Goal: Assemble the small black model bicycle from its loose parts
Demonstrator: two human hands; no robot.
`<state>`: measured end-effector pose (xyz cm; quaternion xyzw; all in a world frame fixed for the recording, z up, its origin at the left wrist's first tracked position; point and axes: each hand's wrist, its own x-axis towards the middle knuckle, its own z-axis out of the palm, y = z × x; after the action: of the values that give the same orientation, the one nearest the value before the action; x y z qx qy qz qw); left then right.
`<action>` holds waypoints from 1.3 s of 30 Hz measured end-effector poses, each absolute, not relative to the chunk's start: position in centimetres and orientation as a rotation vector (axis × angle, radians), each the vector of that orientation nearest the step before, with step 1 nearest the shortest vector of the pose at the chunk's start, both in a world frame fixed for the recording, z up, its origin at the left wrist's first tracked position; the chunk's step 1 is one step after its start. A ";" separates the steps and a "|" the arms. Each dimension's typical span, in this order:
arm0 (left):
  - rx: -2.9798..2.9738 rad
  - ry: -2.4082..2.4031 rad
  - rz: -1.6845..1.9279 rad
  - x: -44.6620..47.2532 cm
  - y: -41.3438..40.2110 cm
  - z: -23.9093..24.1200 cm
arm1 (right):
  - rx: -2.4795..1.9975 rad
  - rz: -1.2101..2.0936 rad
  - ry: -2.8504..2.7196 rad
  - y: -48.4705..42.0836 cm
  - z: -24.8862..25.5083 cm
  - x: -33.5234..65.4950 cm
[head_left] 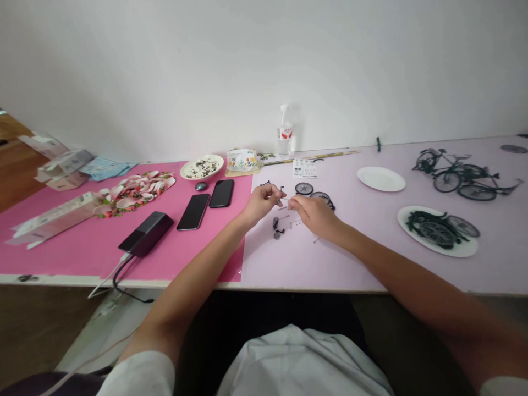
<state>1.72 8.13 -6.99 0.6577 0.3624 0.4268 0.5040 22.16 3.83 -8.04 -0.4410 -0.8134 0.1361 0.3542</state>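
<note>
Around the two hands, reckoning the clock from them with 12 toward the wall, a bottle (284, 138) stands at 12 o'clock, a printed sheet (305, 169) lies at 1, and two phones (193, 212) lie at 9. A black device (146, 234) sits between 8 and 9, cartons (58, 219) farther out at 9, and dark model bicycles (466, 176) just short of 3. Closest in the way are a spoked wheel (304, 188) near 2 o'clock, a second wheel (324, 196) partly hidden by the right hand, and loose grey parts (276, 235) toward 6. The small thin part is held above the table between the fingertips; the left hand (267, 200) and the right hand (312, 212) both pinch it. Its long axis runs roughly from 9 to 3; which end is its front is too small to tell. A bowl (218, 164) at 10 holds black and white pieces, a plate (466, 250) past 3 holds dark bicycle parts and wheels, and another white plate (381, 179) lies between 2 and 3.
</note>
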 end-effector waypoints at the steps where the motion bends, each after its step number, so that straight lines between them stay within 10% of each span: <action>1: 1.604 0.879 1.041 1.8 8.1 -6.9 | -1.141 0.442 -2.067 3.6 -7.9 22.0; 17: 1.748 0.854 1.130 1.7 8.6 -6.9 | -0.887 1.758 -1.253 4.1 -7.8 21.0; 39: 1.423 0.883 0.987 1.6 8.5 -6.7 | -1.239 -0.152 -2.134 4.9 -8.7 22.2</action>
<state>1.63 8.53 -6.68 0.6045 0.3751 0.4195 0.5639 22.18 4.89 -8.69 -0.4732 -0.8153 -0.0580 0.3287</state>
